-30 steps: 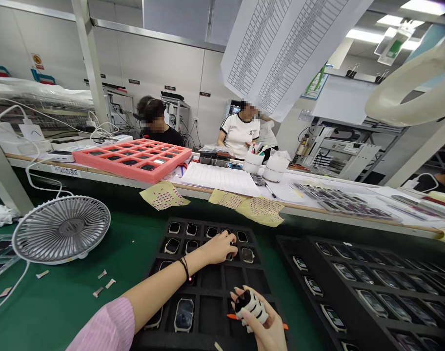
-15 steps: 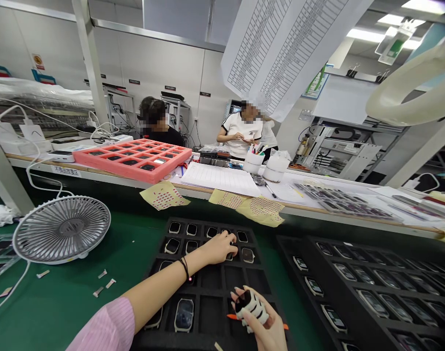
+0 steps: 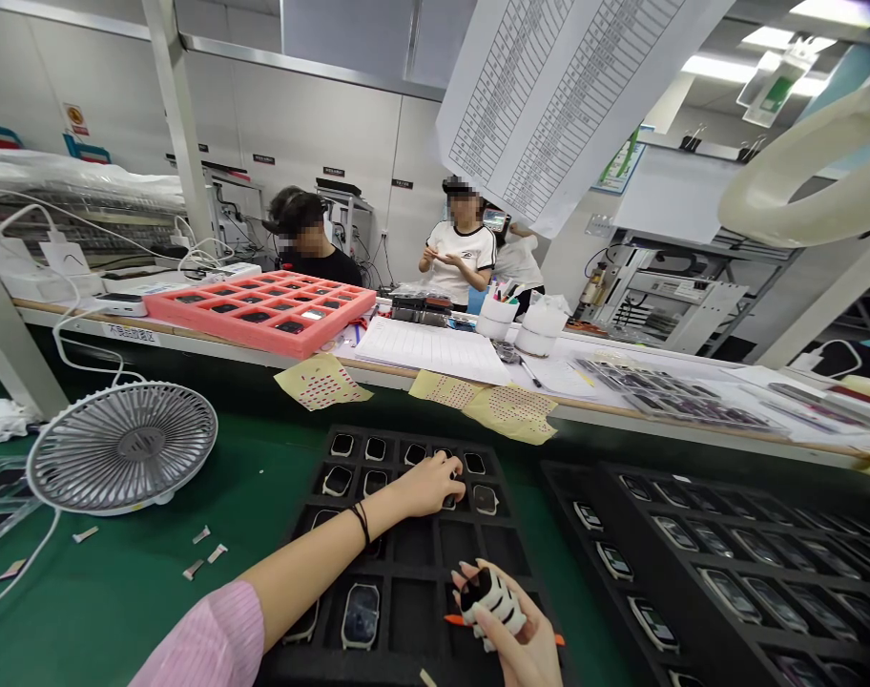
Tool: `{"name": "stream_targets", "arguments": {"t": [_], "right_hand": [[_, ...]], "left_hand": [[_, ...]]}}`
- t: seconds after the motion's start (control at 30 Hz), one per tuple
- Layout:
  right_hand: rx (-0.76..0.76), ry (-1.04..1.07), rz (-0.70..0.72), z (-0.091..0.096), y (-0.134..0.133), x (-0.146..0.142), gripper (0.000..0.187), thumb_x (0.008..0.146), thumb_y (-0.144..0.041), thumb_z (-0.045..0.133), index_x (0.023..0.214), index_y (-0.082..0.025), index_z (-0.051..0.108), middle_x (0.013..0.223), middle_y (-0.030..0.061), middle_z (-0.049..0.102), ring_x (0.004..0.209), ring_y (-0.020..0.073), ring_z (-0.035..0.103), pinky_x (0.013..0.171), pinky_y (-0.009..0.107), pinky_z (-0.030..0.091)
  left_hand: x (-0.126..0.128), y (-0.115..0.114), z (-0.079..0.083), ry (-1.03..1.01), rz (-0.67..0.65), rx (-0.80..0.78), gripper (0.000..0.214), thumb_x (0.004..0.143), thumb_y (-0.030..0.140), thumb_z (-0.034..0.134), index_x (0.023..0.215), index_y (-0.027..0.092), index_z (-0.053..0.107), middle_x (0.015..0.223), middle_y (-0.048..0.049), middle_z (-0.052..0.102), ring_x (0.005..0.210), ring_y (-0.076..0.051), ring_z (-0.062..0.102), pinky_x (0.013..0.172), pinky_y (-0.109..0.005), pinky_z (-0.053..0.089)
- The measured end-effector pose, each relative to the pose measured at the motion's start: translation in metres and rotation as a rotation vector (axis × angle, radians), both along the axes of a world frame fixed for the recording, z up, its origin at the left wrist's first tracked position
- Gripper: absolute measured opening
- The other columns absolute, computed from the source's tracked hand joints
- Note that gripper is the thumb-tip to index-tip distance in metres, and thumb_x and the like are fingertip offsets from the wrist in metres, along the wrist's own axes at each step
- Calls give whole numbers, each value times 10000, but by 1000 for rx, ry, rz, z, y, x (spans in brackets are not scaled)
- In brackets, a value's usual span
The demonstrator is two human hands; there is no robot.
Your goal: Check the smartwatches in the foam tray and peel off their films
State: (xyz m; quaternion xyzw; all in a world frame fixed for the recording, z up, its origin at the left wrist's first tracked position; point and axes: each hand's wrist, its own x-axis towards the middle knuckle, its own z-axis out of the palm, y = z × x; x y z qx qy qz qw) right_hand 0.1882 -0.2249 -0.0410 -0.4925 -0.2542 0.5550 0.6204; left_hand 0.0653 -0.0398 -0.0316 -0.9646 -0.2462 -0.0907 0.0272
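Observation:
My left hand reaches over a black foam tray of small watch bodies, its curled fingers pressing on a watch body in the second row. My right hand, low at the tray's near right, is closed round a small black watch body wrapped in white strips; an orange stick shows beneath it. Several slots of the tray hold watch bodies, such as one near my forearm; others are bare.
A second black tray of watch bodies lies to the right. A white desk fan lies on the green mat at left. Behind, a shelf carries a pink tray, papers and yellow sticker sheets. Two people stand beyond it.
My hands have stayed where they were. The person in the white shirt behind the shelf has shifted to the left.

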Motion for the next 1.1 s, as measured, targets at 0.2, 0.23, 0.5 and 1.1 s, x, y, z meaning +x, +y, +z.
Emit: {"name": "stream_targets", "arguments": {"t": [0.2,0.23,0.5,1.1], "right_hand": [[-5,-14,14,-1,0,1,579,490,-436,883,973,-155,730,1068,169,710,1056,410,622,853,476,538],[-4,-10,15,0,0,1,581,489,-433,884,973,-154,728,1068,168,710,1057,409,621,852,471,540],[-9,13,14,1,-1,0,561,478,-421,893,954,-172,731,1045,141,722,1030,385,644,834,446,560],[74,1,45,-1,3,-1,490,567,-371,866,996,-180,723,1081,155,709,1057,382,634,864,475,546]], "left_hand": [[0,0,0,4,1,-5,217,853,80,508,909,218,666,1192,-73,497,1011,-239,454,831,-333,437],[0,0,1,3,1,-5,219,853,79,506,909,218,666,1192,-73,497,1010,-238,454,828,-332,438],[-1,-2,3,2,7,-15,223,843,74,518,919,219,669,1195,-72,496,1019,-238,460,813,-325,451],[0,-2,2,-74,-1,-70,242,818,36,501,860,203,671,1179,-90,507,1002,-254,460,835,-362,447]]}}
